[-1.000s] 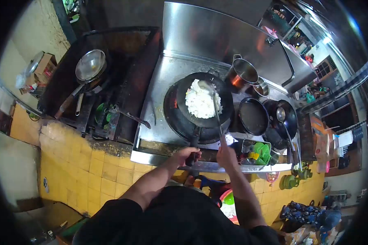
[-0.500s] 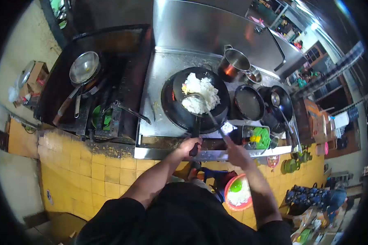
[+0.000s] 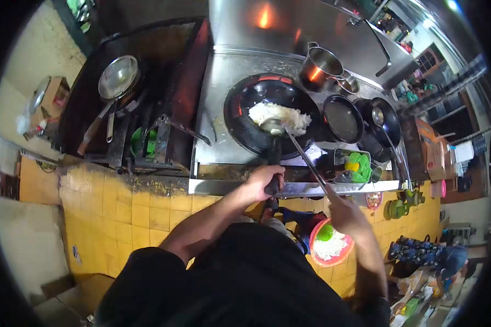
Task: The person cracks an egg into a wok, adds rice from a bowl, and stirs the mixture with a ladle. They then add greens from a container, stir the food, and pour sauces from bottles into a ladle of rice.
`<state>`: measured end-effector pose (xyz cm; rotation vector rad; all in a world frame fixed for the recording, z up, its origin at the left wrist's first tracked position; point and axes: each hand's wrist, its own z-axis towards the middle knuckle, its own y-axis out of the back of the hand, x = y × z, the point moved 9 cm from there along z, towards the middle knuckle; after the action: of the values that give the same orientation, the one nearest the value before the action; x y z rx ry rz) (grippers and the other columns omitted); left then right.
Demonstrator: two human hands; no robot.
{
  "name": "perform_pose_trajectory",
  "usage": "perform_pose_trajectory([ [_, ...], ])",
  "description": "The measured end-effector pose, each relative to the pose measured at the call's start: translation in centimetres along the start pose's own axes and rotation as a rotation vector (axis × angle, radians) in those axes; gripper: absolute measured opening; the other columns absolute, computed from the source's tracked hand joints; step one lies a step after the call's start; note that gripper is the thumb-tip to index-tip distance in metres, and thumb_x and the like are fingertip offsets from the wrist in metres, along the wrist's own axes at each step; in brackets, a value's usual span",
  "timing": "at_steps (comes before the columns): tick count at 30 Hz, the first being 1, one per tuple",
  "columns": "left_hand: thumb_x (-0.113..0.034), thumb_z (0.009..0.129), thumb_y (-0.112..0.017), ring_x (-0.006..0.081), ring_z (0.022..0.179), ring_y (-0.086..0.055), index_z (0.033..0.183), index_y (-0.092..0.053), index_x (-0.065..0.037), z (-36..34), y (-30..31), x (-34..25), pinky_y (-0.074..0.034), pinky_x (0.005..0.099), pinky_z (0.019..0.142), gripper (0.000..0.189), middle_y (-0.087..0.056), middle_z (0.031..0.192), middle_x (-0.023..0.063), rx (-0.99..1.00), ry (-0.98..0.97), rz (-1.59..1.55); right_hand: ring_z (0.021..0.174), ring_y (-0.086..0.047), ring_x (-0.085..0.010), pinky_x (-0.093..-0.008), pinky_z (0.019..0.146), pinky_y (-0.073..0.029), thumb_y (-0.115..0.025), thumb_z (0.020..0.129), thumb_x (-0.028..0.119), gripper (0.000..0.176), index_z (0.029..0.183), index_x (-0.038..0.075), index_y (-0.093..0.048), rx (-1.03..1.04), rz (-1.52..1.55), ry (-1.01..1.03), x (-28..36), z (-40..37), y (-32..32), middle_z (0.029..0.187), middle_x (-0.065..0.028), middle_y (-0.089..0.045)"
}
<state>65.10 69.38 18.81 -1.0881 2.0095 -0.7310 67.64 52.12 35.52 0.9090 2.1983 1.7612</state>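
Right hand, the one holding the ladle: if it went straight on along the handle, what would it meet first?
The stove's front edge comes first in the right hand's line, though height is unclear and it may pass above. Beyond lies the wok.

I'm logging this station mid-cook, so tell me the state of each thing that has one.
Left hand: gripping the wok by its handle
Right hand: gripping the ladle by its handle
Wok: uncovered
Burner fire: lit, glowing orange
Rice: heaped in the wok
Ladle: bowl at the rice's near edge
Steel pot: uncovered
Strainer: lying unheld
Red basin: uncovered, contents showing
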Motion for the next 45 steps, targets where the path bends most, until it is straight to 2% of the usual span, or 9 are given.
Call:
perform_pose_trajectory([
  [6,-0.027,0.081,-0.071,0.0144,0.051,-0.053,0.096,-0.055,-0.008,-5.7,4.5,5.0,-0.042,0.0295,0.046,0.029,-0.054,0.067,0.0039,0.068,-0.225,0.392,0.078,-0.063,-0.0432,-0.0533,0.073,-0.048,-0.053,0.078,0.007,0.073,0.146,0.006,-0.025,-0.076,0.029,-0.128,0.7,2.2,0.7,0.082,-0.0281,-0.063],
  [10,-0.024,0.087,-0.062,0.0147,0.052,-0.054,0.076,-0.056,-0.007,-4.0,2.4,0.5,-0.044,0.0307,0.048,0.021,-0.054,0.065,0.004,-0.014,-0.058,0.523,0.077,-0.063,-0.0394,-0.05,0.073,-0.049,-0.052,0.084,0.009,0.066,0.146,0.011,-0.028,0.307,-0.005,-0.26,0.2,-0.6,1.6,0.091,-0.0254,-0.063],
  [17,-0.013,0.086,-0.059,0.0165,0.057,-0.057,0.083,-0.057,-0.004,-0.5,5.3,2.6,-0.047,0.0308,0.057,0.01,-0.057,0.065,0.0059,-0.002,-0.132,0.43,0.083,-0.06,-0.0454,-0.0504,0.071,-0.048,-0.052,0.085,0.006,0.067,0.146,0.005,-0.024,-0.067,-0.006,-0.266,-5.8,5.6,-4.9,0.083,-0.0255,-0.063],
  [20,-0.019,0.087,-0.06,0.0145,0.056,-0.056,0.083,-0.057,-0.009,0.4,7.8,5.3,-0.046,0.032,0.052,0.011,-0.058,0.066,0.0039,-0.02,-0.221,0.624,0.067,-0.064,-0.036,-0.0439,0.06,-0.051,-0.05,0.088,0.004,0.061,0.145,0.006,-0.029,-0.298,0.146,-0.012,-4.9,4.5,-0.1,0.074,-0.02,-0.064],
  [24,-0.01,0.086,-0.062,0.0109,0.062,-0.055,0.1,-0.054,-0.009,2.9,4.4,1.4,-0.048,0.029,0.054,0.016,-0.055,0.076,0.002,-0.039,-0.021,0.094,0.043,-0.054,-0.0127,-0.0262,0.04,-0.043,-0.045,0.094,0.012,0.048,0.14,0.0,-0.037,0.055,0.974,-0.52,-6.8,2.0,4.1,0.071,-0.0095,-0.064],
  [30,-0.02,0.093,-0.057,0.0129,0.069,-0.059,0.108,-0.051,-0.008,4.5,5.4,0.2,-0.048,0.0285,0.056,0.02,-0.059,0.083,0.0038,-0.002,-0.202,0.256,0.073,-0.063,-0.0212,-0.0301,0.062,-0.047,-0.047,0.096,0.033,0.04,0.119,0.001,-0.055,-0.482,1.353,-0.1,-16.1,8.0,11.6,0.106,-0.0159,-0.063],
  [35,-0.027,0.098,-0.051,0.0177,0.084,-0.062,0.128,-0.047,-0.006,2.5,6.3,1.6,-0.052,0.0319,0.078,0.037,-0.062,0.098,0.0085,-0.035,-0.19,0.179,0.089,-0.057,-0.0154,-0.0297,0.07,-0.043,-0.059,0.093,0.028,0.027,0.108,0.006,-0.059,-1.103,1.311,-0.258,-18.3,17.6,15.2,0.097,-0.0077,-0.061],
  [40,-0.029,0.097,-0.054,0.0124,0.088,-0.06,0.133,-0.045,-0.01,1.1,7.2,0.3,-0.051,0.0276,0.078,0.042,-0.061,0.104,0.0028,-0.127,-0.35,0.376,0.058,-0.049,-0.0114,-0.0258,0.056,-0.04,-0.059,0.092,0.02,0.016,0.087,0.005,-0.057,-0.891,1.626,0.308,-14.7,28.8,18.8,0.066,-0.0016,-0.051],
  [45,-0.029,0.095,-0.057,0.0036,0.081,-0.052,0.134,-0.047,-0.014,-1.0,8.7,2.3,-0.044,0.0194,0.07,0.043,-0.06,0.104,-0.0042,-0.38,-0.272,0.211,0.047,-0.047,-0.0087,-0.0234,0.046,-0.037,-0.06,0.09,0.012,0.016,0.077,0.006,-0.053,-0.838,1.439,0.144,-7.5,33.3,16.0,0.059,0.0007,-0.05],
])
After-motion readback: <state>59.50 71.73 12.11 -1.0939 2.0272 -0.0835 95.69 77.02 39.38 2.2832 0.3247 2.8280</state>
